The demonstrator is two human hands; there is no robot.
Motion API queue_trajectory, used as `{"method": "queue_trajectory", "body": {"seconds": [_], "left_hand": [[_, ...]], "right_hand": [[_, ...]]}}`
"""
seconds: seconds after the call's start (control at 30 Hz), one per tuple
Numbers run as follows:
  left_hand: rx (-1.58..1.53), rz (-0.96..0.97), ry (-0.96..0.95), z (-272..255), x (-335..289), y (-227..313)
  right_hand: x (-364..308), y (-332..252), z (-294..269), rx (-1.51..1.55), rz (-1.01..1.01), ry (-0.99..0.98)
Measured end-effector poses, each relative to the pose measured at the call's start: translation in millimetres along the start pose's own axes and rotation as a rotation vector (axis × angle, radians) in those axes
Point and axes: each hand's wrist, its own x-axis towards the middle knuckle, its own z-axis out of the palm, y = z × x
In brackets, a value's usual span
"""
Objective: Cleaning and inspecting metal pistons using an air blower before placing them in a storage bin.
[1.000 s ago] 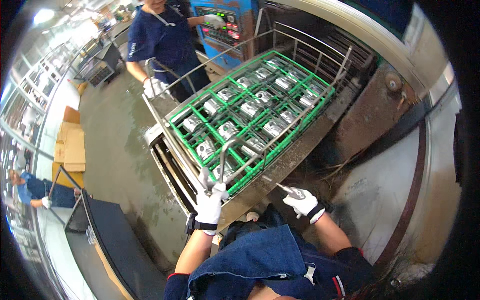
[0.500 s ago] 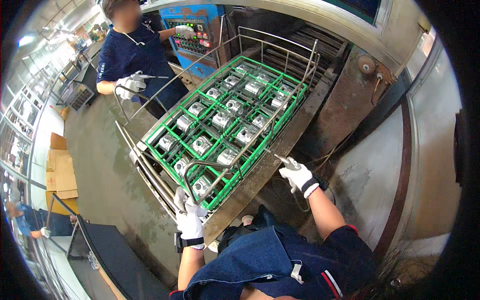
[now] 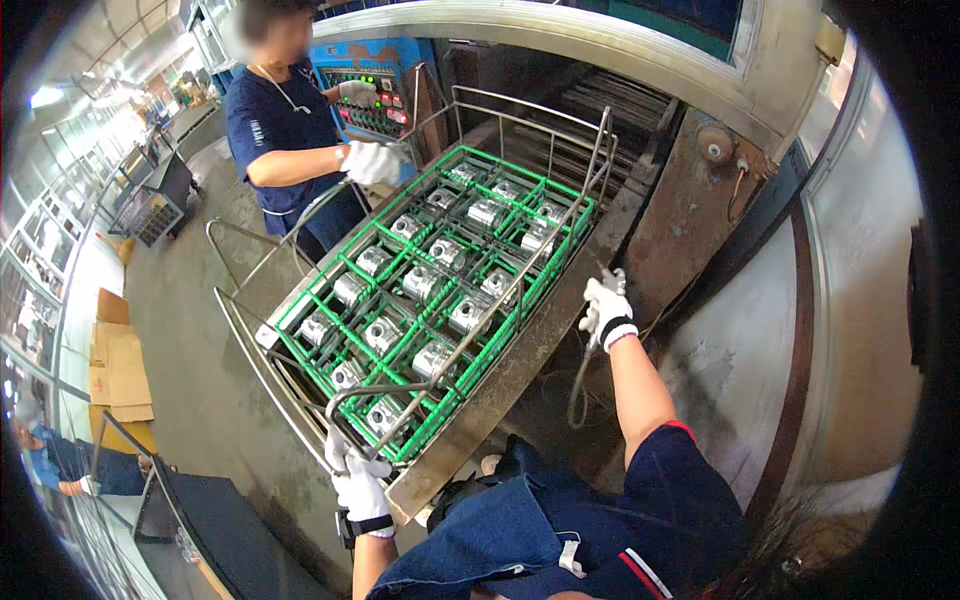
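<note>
A green-coated wire basket [image 3: 301, 371] holds rows of silvery metal pistons [image 3: 421, 284], each in its own cell. It sits inside a bare metal rail frame [image 3: 262, 372]. My left hand [image 3: 358, 482], in a white glove, is closed around the frame's near corner, its fingers partly hidden. To the right of the basket, my gloved right hand [image 3: 608, 310] grips what looks like an air blow gun [image 3: 604, 272] by its handle. Its thin nozzle points away from me, and a hose [image 3: 580, 385] hangs below the hand.
Across the basket a co-worker [image 3: 290, 150] has one gloved hand over its far left side and the other at a blue control panel [image 3: 362, 98]. A dark machine opening with slats [image 3: 600, 125] lies beyond. Cardboard [image 3: 122, 365] and a dark cart [image 3: 230, 510] stand left.
My right hand has moved farther from me, and the nozzle has swung from pointing left to pointing away. The co-worker's near hand has reached over the basket. Basket and frame sit slightly farther left in view.
</note>
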Motion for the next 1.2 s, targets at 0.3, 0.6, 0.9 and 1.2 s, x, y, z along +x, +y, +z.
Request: {"method": "queue_trajectory", "body": {"seconds": [0.3,0.6,0.9,1.2], "left_hand": [[0.019,0.011,0.176,25.2,-9.0,22.6],[0.067,-0.118,0.220,7.0,-4.8,0.9],[0.100,-0.063,0.200,15.2,-11.2,13.0],[0.090,-0.121,0.291,30.6,-17.5,29.1]], "right_hand": [[52.9,-22.7,0.0,0.004,0.105,-0.137],[7.8,48.5,7.1,-0.703,-0.008,-0.386],[79.0,-1.0,87.7,-0.406,0.013,-0.178],[74.2,15.4,105.2,-1.129,-0.262,-0.713]]}}
